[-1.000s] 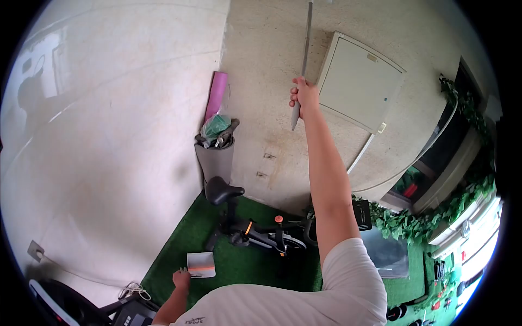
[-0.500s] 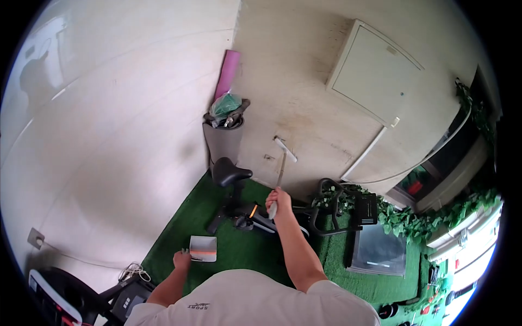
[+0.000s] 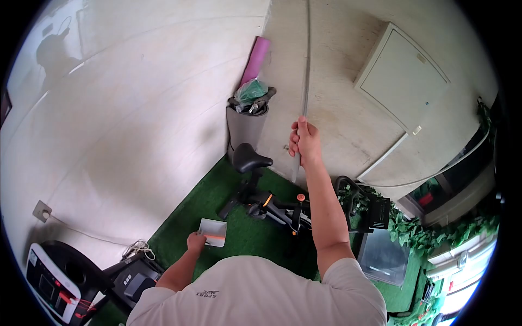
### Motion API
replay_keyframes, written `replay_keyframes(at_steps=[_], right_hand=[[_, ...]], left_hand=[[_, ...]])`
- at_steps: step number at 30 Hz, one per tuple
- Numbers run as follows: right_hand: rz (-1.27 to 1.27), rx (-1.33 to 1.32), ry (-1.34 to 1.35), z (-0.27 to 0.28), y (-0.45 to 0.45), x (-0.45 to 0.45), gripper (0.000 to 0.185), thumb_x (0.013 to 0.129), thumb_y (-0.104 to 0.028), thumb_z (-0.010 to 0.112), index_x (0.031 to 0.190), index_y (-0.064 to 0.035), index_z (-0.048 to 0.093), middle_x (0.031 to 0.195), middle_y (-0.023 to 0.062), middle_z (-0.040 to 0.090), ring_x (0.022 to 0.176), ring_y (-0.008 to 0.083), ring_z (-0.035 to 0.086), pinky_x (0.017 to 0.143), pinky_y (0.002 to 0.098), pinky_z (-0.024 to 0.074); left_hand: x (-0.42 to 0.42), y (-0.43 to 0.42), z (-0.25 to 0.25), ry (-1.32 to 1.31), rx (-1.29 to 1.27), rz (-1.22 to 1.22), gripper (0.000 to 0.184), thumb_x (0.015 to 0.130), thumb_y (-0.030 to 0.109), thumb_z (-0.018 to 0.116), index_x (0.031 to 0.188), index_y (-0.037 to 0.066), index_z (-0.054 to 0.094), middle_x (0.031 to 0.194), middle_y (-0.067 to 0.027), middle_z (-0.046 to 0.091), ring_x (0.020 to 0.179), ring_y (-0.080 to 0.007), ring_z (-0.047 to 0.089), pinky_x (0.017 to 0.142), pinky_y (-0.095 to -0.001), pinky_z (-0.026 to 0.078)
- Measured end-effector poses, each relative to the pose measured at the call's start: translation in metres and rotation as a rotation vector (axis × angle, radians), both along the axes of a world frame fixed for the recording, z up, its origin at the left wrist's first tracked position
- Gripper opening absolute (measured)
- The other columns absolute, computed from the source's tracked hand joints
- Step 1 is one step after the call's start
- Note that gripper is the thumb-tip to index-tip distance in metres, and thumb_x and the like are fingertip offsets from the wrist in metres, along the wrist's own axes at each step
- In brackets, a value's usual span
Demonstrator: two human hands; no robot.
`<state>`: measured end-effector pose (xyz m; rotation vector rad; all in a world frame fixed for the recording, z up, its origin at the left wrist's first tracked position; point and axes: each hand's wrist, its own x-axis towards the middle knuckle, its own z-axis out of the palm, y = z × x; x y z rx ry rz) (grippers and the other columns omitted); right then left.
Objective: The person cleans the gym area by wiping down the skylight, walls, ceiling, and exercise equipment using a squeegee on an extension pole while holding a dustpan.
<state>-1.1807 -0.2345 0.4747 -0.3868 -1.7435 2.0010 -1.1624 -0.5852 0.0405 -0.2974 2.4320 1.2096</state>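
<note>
While my right hand (image 3: 305, 144) grips the pole (image 3: 308, 65) near its lower end, long axis pointing upward, my left hand (image 3: 196, 240) holds the tray (image 3: 213, 227) well below.

Above the exercise bike (image 3: 278, 206), we find the pole (image 3: 308, 60) cut off by the top edge; left of the bike, the left hand (image 3: 196, 241) conceals part of the white tray (image 3: 213, 228).

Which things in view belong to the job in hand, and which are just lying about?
Job in hand:
long pole, held in the right hand
pale tray with an orange strip, held in the left hand

Just around:
exercise bike
purple roll
green bagged item
looped cable
</note>
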Motion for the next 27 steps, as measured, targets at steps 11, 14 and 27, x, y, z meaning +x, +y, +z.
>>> replay_keyframes(at_steps=[11,14,27], right_hand=[[0.079,-0.512,-0.535,-0.139,0.005,0.161,0.029,0.096,-0.033,0.052,0.086,-0.0060,0.049,0.059,-0.0032,0.044,0.040,0.0068,0.039,0.034,0.0260,0.0362],[0.008,-0.714,-0.453,-0.150,0.015,0.184,0.028,0.096,-0.033,0.053,0.088,-0.0071,0.048,0.060,-0.0051,0.042,0.043,0.0044,0.039,0.035,0.0239,0.0355],[0.124,-0.322,-0.140,-0.034,0.055,0.119,0.036,0.098,-0.036,0.047,0.093,-0.0011,0.054,0.062,0.0012,0.045,0.041,0.0122,0.042,0.035,0.0280,0.0353]], left_hand=[[0.009,-0.003,-0.017,0.054,-0.117,-0.036,0.034,0.084,0.030,0.055,0.097,0.001,0.067,0.097,-0.0233,0.066,0.096,-0.0404,0.061,0.086,-0.0465,0.047],[0.015,0.010,-0.002,0.040,-0.134,-0.046,0.034,0.087,0.032,0.053,0.096,0.002,0.066,0.099,-0.0235,0.065,0.098,-0.0405,0.060,0.086,-0.0474,0.047],[0.047,0.019,-0.013,-0.096,-0.161,-0.015,0.030,0.079,0.022,0.053,0.097,0.002,0.066,0.096,-0.0231,0.066,0.097,-0.0389,0.062,0.084,-0.0472,0.048]])
